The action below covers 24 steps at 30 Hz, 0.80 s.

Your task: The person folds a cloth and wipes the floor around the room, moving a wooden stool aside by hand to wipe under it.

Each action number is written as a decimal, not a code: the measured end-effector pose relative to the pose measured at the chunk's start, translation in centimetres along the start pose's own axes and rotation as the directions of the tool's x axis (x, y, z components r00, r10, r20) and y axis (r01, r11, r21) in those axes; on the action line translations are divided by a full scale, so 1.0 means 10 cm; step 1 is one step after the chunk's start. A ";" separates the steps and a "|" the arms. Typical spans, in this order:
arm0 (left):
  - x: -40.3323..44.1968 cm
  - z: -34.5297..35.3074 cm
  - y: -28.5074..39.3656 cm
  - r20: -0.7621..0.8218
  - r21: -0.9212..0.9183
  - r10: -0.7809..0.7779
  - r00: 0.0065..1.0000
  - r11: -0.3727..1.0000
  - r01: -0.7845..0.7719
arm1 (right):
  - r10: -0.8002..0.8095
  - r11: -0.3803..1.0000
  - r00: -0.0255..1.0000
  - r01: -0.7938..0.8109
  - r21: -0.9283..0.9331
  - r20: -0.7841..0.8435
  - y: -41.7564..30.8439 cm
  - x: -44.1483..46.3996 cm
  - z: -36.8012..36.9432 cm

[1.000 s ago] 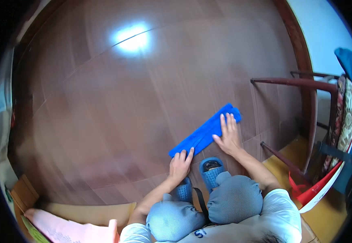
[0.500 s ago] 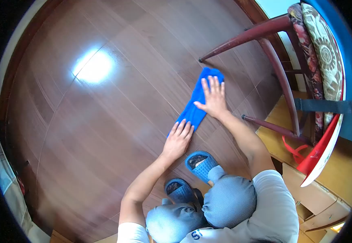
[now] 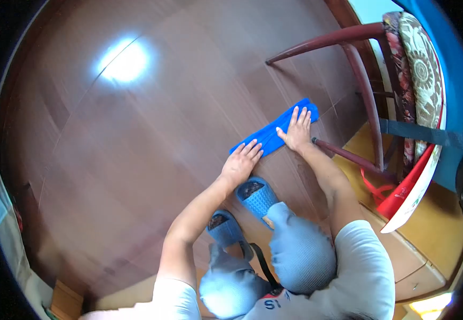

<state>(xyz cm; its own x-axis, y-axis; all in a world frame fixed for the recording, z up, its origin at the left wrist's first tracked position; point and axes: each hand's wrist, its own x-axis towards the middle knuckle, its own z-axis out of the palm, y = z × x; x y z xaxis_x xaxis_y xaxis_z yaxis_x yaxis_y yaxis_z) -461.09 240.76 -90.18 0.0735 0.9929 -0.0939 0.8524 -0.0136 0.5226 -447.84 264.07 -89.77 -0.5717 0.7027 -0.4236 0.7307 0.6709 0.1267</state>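
A folded blue cloth (image 3: 272, 133) lies as a long strip on the brown wood-look floor (image 3: 151, 144). My left hand (image 3: 240, 162) rests flat on the cloth's lower left end, fingers slightly apart. On the upper right part lies my right hand (image 3: 297, 130), its fingers stretched out and the thumb spread. Both palms face down. The cloth's right end comes close to the foot of a chair leg (image 3: 343, 152).
A chair with dark red legs (image 3: 367, 98) and a patterned cushion (image 3: 422, 69) stands at the right, beside a wooden cabinet (image 3: 423, 256). A red and white bag (image 3: 410, 194) hangs there. Blue slippers (image 3: 257, 197) are below the cloth. A curtain (image 3: 9, 218) hangs at the left.
Since half a second ago the cloth has swung from steep to flatter, its right end now nearer the lower chair leg. Both hands have stayed on it. The camera view has also shifted.
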 end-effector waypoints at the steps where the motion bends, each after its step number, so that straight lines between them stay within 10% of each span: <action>1: 0.03 0.01 -0.02 -0.003 0.007 -0.024 1.000 1.000 0.025 | -0.010 1.000 1.000 0.010 -0.008 0.004 0.00 0.07 -0.03; 17: 0.28 -0.03 0.12 -0.141 0.005 -0.245 0.959 0.969 0.249 | -0.023 0.995 0.945 0.054 0.084 -0.327 0.12 0.31 0.22; 24: -0.59 0.39 0.94 -0.081 0.015 -0.299 0.951 0.954 0.301 | -0.254 0.941 0.884 0.320 0.111 -0.392 0.03 -0.64 0.45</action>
<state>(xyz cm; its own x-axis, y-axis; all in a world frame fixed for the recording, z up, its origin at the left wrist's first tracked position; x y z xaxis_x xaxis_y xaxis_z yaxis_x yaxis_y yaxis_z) -451.43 234.31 -88.01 -0.2266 0.9578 -0.1769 0.8425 0.2838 0.4578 -442.28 258.76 -91.02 -0.8376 0.5435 -0.0556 0.5460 0.8296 -0.1163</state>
